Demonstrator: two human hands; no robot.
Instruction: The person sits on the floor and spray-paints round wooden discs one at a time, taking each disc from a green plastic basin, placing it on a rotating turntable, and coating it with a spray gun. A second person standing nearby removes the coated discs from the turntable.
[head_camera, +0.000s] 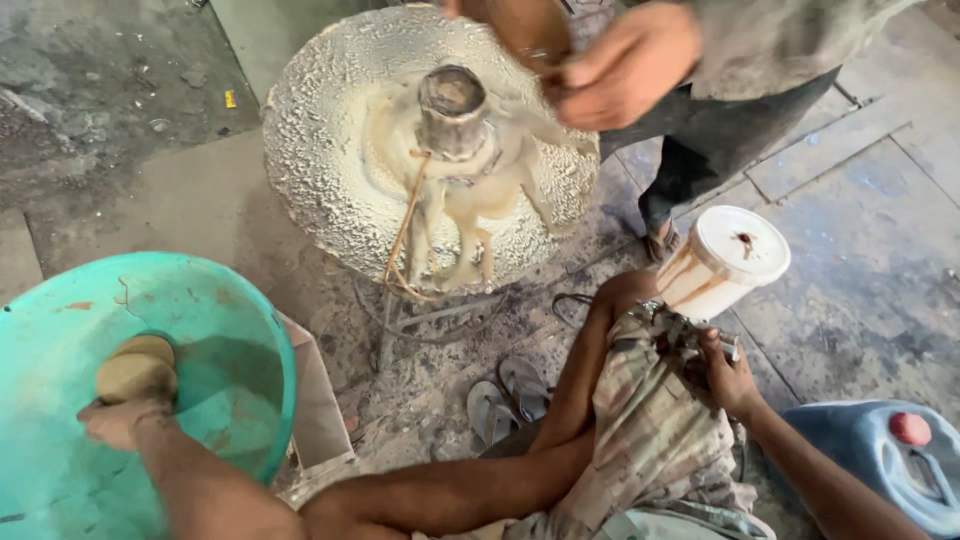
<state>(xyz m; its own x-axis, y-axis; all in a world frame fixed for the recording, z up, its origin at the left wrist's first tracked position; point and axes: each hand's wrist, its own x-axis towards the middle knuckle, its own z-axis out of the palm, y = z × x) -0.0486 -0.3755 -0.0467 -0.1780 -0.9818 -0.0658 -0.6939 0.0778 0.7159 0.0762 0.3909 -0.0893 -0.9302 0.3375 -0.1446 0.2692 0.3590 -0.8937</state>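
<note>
Hands either side of the stone wheel (350, 170)

Left hand (120, 418) grips a clay lump (135, 368) inside the teal basin's rim (255, 330); right hand (728, 378) clasps a white container (722, 262), open floor beyond.

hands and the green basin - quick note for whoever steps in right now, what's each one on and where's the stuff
Left hand presses a tan lump inside the green basin. Right hand grips the base of a white tub resting on the knee. Round rough stone disc with a centre post stands ahead, wet with pale paste; another person's hand is over it. Blue jug at right. What is done or left cannot be told.
</note>
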